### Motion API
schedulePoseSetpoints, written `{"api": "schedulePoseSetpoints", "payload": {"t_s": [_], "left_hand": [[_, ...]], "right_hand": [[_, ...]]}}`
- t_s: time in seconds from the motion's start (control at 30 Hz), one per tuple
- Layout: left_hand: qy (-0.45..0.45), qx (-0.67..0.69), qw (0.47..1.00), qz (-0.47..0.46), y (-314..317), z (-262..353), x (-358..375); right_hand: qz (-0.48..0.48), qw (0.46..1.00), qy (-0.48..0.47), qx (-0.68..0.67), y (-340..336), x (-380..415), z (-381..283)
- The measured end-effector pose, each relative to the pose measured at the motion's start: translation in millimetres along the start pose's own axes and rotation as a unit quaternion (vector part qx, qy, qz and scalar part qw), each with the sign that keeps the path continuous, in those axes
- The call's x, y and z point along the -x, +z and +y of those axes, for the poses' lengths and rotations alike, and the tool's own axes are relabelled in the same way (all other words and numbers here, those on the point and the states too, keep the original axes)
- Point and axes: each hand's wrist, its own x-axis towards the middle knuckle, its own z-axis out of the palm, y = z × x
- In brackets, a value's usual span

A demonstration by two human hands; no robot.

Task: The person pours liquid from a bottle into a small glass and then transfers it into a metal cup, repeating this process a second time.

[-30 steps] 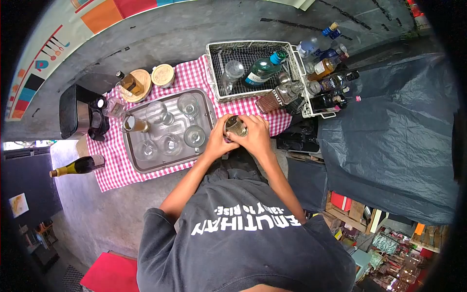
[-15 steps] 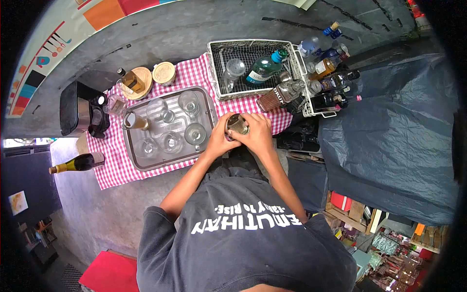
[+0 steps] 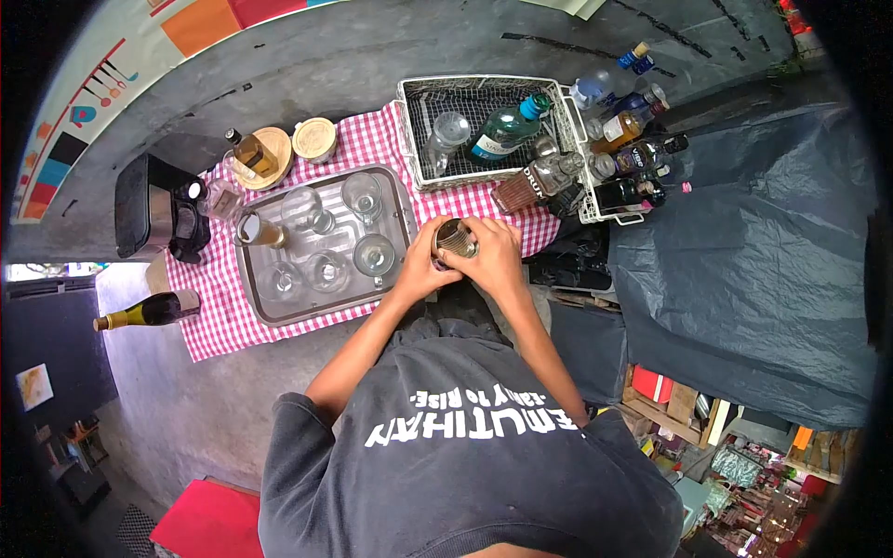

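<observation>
A drinking glass (image 3: 455,238) is held between my two hands, just off the right side of the grey tray. My left hand (image 3: 424,264) wraps round its left side, and my right hand (image 3: 496,261) closes on its right side. Both thumbs meet at the near side of the glass. Its open top faces up at me; I cannot make out what, if anything, is inside. On the tray (image 3: 406,216) stand several clear glasses, among them a glass mug (image 3: 374,257), and a tumbler with a brownish look (image 3: 260,232).
A white wire basket (image 3: 406,139) behind my hands holds a green bottle (image 3: 502,132) and a glass. Several bottles crowd its right side, near a square decanter (image 3: 526,186). A wine bottle (image 3: 153,312) lies at the left, on the checkered cloth's (image 3: 209,339) edge.
The glass and both hands have shifted very slightly to the right. My grip on it looks the same.
</observation>
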Motion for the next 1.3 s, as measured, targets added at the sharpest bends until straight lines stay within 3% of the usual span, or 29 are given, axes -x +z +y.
{"api": "schedulePoseSetpoints", "payload": {"t_s": [1.3], "left_hand": [[0.006, -0.031, 0.999, -0.005, 0, -7, -6]], "right_hand": [[0.034, 0.999, -0.022, 0.020, 7, -4, 8]]}}
